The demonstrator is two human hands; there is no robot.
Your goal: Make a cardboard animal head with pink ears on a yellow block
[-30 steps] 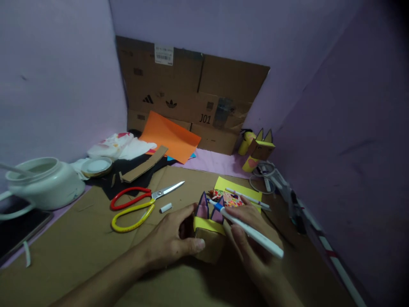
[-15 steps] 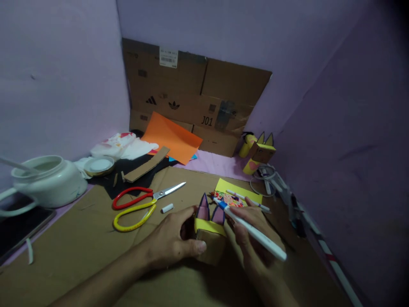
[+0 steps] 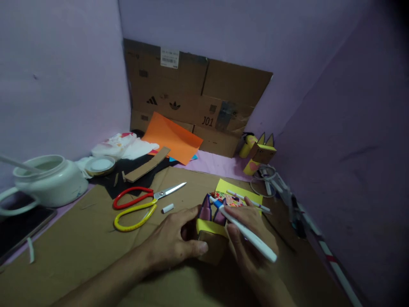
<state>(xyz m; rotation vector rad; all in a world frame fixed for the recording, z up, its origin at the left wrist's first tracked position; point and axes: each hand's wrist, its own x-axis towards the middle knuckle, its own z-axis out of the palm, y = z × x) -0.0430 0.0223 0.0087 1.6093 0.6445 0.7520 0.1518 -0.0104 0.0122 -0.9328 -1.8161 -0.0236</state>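
Observation:
My left hand (image 3: 175, 238) grips the left side of a small cardboard box (image 3: 212, 247), which has a yellow strip along its top and two pointed purple ears edged in dark blue. Between the fingers of my right hand (image 3: 252, 238) is a white marker (image 3: 252, 238) with a blue band, its tip at the upper part of the left ear. Whether the tip touches the ear I cannot tell. A short white marker cap (image 3: 168, 208) lies left of the box, close to scissors (image 3: 150, 202) with one red and one yellow handle.
A white pot (image 3: 47, 181) stands at the left beside a dark phone (image 3: 25, 226). Orange paper (image 3: 174, 136) leans near the upright cardboard (image 3: 198, 85) at the back. Behind my right hand are yellow paper (image 3: 223, 186), a thin pen (image 3: 249, 201) and an eared cardboard figure (image 3: 263, 153).
My right hand has shifted the marker's tip leftward, from the right ear to the left ear. The box has moved very slightly to the right within my left hand's grip.

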